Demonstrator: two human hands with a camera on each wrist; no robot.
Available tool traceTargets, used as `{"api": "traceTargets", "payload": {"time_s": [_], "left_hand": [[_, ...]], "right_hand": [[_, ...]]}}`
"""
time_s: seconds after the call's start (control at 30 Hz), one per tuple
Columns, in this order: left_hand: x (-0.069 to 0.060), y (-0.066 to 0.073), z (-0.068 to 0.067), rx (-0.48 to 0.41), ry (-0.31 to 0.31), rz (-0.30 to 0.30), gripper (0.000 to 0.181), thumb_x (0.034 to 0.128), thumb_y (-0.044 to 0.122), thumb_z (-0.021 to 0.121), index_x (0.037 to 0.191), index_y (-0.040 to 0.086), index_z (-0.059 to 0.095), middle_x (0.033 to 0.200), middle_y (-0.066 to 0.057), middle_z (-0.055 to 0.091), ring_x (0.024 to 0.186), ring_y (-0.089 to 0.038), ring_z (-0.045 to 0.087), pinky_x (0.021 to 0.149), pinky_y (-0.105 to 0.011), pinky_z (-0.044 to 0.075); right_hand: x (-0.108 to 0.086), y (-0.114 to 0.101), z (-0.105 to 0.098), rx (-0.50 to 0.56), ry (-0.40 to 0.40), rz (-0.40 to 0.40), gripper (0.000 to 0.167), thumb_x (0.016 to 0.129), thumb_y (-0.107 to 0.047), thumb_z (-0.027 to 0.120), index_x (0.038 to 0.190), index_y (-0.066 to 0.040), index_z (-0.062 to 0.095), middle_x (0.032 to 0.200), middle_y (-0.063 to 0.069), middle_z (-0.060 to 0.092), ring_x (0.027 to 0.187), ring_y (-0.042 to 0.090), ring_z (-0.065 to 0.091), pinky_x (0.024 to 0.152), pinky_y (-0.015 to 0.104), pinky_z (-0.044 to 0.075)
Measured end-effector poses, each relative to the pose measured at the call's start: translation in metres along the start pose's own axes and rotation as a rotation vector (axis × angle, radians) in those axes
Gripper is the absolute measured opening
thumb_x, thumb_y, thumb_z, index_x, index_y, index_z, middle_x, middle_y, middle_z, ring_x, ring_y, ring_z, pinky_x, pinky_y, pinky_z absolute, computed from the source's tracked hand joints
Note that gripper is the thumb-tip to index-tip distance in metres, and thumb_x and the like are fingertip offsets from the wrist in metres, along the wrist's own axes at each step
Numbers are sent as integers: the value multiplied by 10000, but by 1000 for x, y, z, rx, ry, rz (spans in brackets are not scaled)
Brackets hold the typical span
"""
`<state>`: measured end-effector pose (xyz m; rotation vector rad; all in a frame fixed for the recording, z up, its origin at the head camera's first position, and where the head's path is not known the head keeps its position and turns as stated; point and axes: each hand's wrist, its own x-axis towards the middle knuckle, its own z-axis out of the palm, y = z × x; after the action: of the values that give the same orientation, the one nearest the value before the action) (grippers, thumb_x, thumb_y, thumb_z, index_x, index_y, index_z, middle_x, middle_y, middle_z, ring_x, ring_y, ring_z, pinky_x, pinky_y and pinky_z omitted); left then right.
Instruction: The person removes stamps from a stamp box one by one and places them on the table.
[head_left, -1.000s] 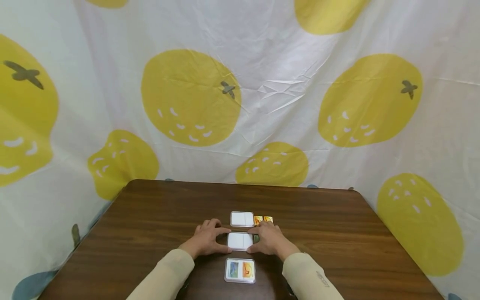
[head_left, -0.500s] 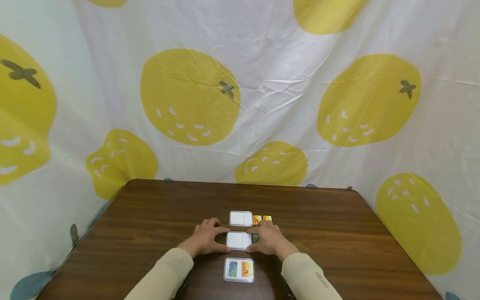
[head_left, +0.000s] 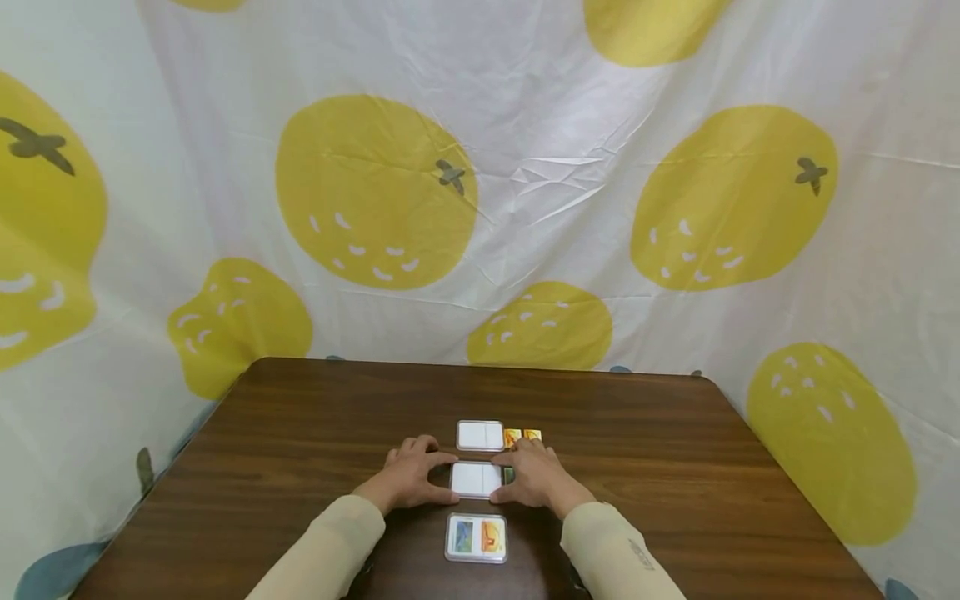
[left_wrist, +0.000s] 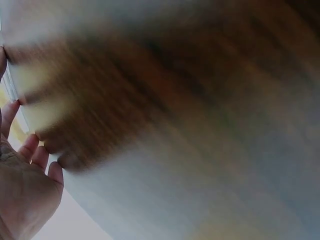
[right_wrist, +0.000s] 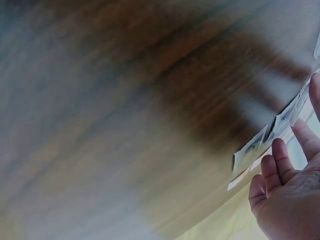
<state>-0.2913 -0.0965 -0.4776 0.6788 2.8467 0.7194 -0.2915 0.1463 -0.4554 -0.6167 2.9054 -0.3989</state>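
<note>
Flat on the table lies a clear plastic stamp case [head_left: 476, 480] with a white insert divided in two. At its left end, my left hand [head_left: 408, 477] grips the corners between thumb and index finger. My right hand [head_left: 536, 478] grips the right corners the same way. Under the right hand a dark green stamp [head_left: 509, 475] shows partly beside the case. In the right wrist view, stamps with toothed edges [right_wrist: 250, 147] lie near the right fingers. The left wrist view shows the left hand [left_wrist: 30, 195] at its edge, with the case mostly hidden.
Behind stands a second case [head_left: 480, 435] with a white insert, two orange-yellow stamps [head_left: 522, 437] at its right. Nearer me lies a case [head_left: 476, 537] holding a blue-green and an orange stamp. A lemon-print cloth [head_left: 555, 192] hangs behind the brown table [head_left: 637, 442].
The view has shifted slightly. Both hands keep the same hold on the middle case, and nothing else has visibly moved.
</note>
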Motion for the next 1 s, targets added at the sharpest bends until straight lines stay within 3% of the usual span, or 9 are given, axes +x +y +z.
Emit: {"api": "traceTargets", "payload": {"time_s": [0.23, 0.6, 0.87, 1.0], "left_hand": [[1, 2, 0, 35, -10, 14, 647, 829, 519, 749, 1366, 191, 598, 1355, -129, 440, 1269, -372, 375, 1003, -576, 291], [1, 1, 3, 48, 34, 37, 671, 817, 516, 758, 1353, 148, 592, 1340, -139, 454, 1256, -370, 393, 988, -581, 303], [-3, -2, 0, -36, 30, 37, 780, 805, 521, 764, 1420, 109, 519, 1389, -185, 446, 1293, -400, 382, 1013, -611, 290], [-8, -3, -5, -77, 16, 35, 775, 815, 491, 767, 1432, 103, 504, 1380, -191, 458, 1295, -406, 388, 1025, -625, 288]], "right_hand": [[-4, 6, 5, 23, 28, -11, 576, 804, -444, 799, 1289, -161, 670, 1277, 168, 537, 1244, 359, 449, 991, 544, 340], [-6, 4, 2, -11, 98, -35, 583, 822, -419, 751, 1321, -139, 641, 1260, 158, 549, 1214, 343, 465, 968, 528, 353], [-15, 10, 0, 27, 190, -129, 486, 828, -319, 720, 1267, -117, 664, 1157, 134, 591, 1098, 338, 517, 894, 533, 393], [-24, 14, 0, 78, 215, -162, 472, 853, -267, 712, 1287, -93, 648, 1209, 175, 590, 1141, 383, 521, 944, 610, 378]]}}
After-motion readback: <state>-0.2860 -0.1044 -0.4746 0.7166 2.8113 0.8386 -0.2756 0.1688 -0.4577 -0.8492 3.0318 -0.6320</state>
